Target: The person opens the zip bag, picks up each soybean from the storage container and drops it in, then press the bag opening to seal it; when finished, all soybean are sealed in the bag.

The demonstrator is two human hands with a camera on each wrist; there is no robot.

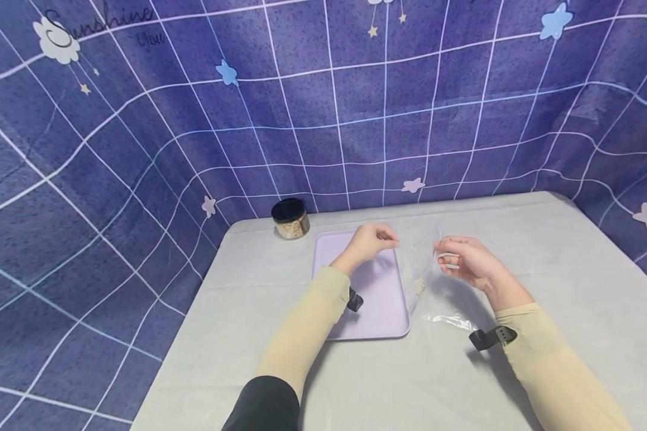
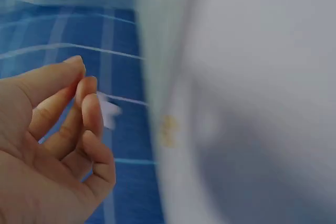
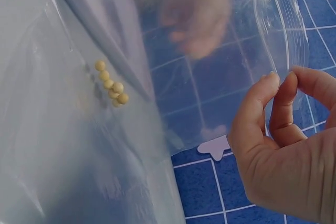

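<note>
My right hand [image 1: 469, 260] pinches a clear zip-top bag [image 3: 199, 103] between thumb and index finger at its ridged zip edge. The bag hangs over the table beside the tray. Several round, pale yellow beans [image 3: 108, 84] lie clustered inside it, showing as a small patch in the head view. Above the far right part of a lavender tray [image 1: 380, 299] is my left hand [image 1: 369, 242], left of the bag. Its fingers are curled and the thumb tip meets the index finger; nothing shows between them. Through the bag, the right wrist view shows the left hand blurred.
A clear jar [image 1: 293, 229] with a black lid and pale contents stands at the back left, behind the tray. A grey-white cloth [image 1: 237, 335] covers the table. Purple grid-patterned fabric [image 1: 356, 120] hangs along the back and both sides.
</note>
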